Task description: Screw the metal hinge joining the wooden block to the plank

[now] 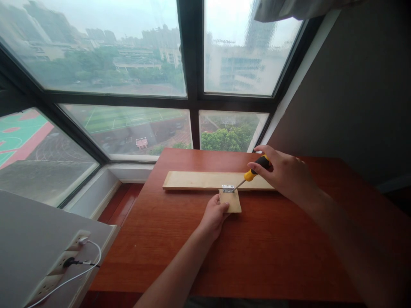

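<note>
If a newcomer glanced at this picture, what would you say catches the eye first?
Probably the yellow-and-black screwdriver in the right hand, its tip at a silver hinge on the small wooden piece in the left hand. Just behind, a long pale board lies across the reddish table, with large windows beyond.

A dark window frame [192, 100] spreads from 9 o'clock through 12 to 1. Beyond its panes, hazy buildings [170, 54] stand at 11, a green sports field [118, 120] lies at 10, a green-and-pink court [19, 134] at 9, and leafy trees [224, 139] near the centre at 2. Greyish cloth [282, 10] hangs at 1; a shadowed wall [353, 77] fills 2. At 8, wall sockets [49, 284] hold a white plug [83, 241] with its looping cable [99, 252] and a black plug [68, 262].
</note>
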The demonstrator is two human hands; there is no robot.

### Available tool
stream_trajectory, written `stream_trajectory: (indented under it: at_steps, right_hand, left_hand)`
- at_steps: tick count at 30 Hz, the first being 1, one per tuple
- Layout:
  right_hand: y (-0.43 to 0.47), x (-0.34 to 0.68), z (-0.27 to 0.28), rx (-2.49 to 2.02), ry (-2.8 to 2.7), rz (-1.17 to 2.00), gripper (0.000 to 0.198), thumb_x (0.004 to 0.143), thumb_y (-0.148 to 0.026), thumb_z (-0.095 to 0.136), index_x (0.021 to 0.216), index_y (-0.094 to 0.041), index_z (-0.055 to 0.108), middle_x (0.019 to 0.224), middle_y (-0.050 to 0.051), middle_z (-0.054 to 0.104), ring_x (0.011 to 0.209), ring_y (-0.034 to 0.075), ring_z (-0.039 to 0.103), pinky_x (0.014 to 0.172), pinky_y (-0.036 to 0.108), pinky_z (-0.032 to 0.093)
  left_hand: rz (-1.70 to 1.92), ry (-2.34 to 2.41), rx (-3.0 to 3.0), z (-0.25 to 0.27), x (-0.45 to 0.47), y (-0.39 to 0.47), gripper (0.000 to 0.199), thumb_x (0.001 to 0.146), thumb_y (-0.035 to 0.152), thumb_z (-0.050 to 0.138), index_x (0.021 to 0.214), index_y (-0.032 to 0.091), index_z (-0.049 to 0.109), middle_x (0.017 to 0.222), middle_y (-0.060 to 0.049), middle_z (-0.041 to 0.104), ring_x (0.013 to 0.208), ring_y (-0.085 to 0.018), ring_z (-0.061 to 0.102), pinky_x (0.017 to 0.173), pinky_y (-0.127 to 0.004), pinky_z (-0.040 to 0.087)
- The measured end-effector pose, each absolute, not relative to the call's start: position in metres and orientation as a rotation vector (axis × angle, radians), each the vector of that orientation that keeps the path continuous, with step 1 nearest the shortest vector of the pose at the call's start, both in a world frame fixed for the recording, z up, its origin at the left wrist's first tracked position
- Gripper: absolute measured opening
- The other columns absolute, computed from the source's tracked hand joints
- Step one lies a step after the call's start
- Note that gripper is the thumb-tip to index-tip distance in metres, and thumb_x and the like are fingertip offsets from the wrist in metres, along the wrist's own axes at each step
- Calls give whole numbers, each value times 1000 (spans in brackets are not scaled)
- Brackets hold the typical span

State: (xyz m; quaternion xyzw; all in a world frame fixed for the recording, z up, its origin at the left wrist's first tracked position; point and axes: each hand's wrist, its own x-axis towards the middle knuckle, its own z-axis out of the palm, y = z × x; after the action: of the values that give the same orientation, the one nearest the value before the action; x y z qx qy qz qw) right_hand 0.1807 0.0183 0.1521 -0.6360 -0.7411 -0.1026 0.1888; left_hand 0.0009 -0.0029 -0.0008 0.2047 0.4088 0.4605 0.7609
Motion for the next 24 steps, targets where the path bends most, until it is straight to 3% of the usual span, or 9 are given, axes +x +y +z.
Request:
stream_trajectory:
  at_steps: [5,7,12,14,20,24]
  right_hand:
    - [20,185,155,-1594,-2128,101,47,86,-30,54,132,-24,49,112,6,69,75,18,66,66,30,48]
    - [20,186,154,-1585,-2134,119,47,86,-31,54,132,-25,50,107,5,70,75,18,66,67,30,49]
    - [21,185,149,-1836,-2066,-290,50,89,-55,52,130,-26,55,87,6,71,73,27,67,57,33,42]
    - [21,185,149,-1892,-2044,-316,52,89,-58,49,130,-26,56,87,7,72,73,29,67,57,33,41]
    - [19,189,156,-1624,-2063,206,45,87,-34,53,131,-24,52,114,6,68,74,19,66,67,31,50]
    - [19,191,156,-1645,-2029,226,46,85,-36,58,129,-24,56,99,5,71,75,21,66,69,32,50]
  left_hand:
    - [995,897,445,-1,1,-3,32,68,3,64,98,13,63,101,-12,72,91,-23,69,83,-34,56]
    - [994,893,448,-1,1,-3,32,69,3,63,99,12,63,101,-12,72,91,-22,69,83,-34,56]
    - [1000,881,453,-3,1,-3,30,70,4,63,98,12,62,100,-12,72,89,-22,69,83,-34,56]
    - [999,884,450,-3,1,-3,30,70,3,63,98,12,62,99,-12,72,89,-22,69,83,-35,57]
    - [997,890,438,-2,1,-3,30,69,3,63,97,12,63,99,-12,72,90,-22,69,83,-35,57]
    - [1000,888,425,-1,1,-3,31,68,3,64,97,12,64,98,-12,72,90,-22,69,84,-35,57]
